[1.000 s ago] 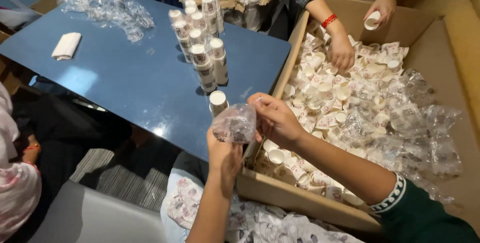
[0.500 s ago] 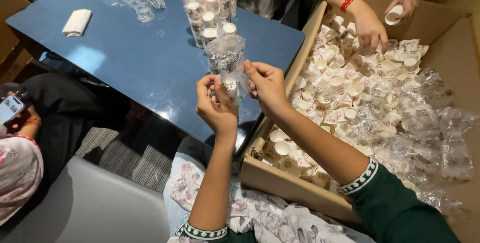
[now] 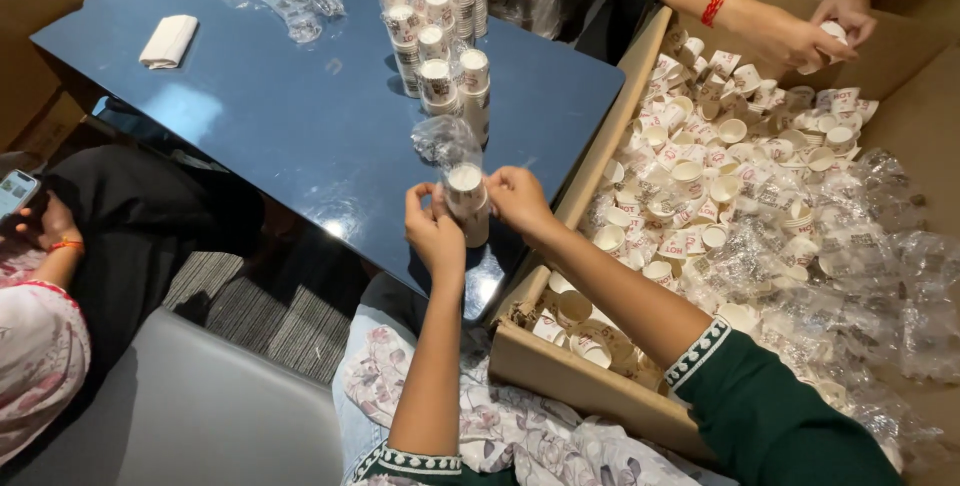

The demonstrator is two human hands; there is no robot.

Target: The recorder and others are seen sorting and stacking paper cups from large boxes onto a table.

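Left hand (image 3: pixel 433 231) and right hand (image 3: pixel 517 198) pinch the short stack of white paper cups (image 3: pixel 467 204) between closed fingers; light, crushable; its clear plastic sleeve (image 3: pixel 444 139), slippery, bunches above the fingertips.

Two cardboard boxes (image 3: pixel 560 366), one blue table (image 3: pixel 300 126), one folded white cloth (image 3: pixel 168 41), one phone (image 3: pixel 15 193) are counted.

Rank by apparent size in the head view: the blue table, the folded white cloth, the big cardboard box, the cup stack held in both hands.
1. Cardboard box and blue table: similar, unsure.
2. Cup stack and white cloth: alike.
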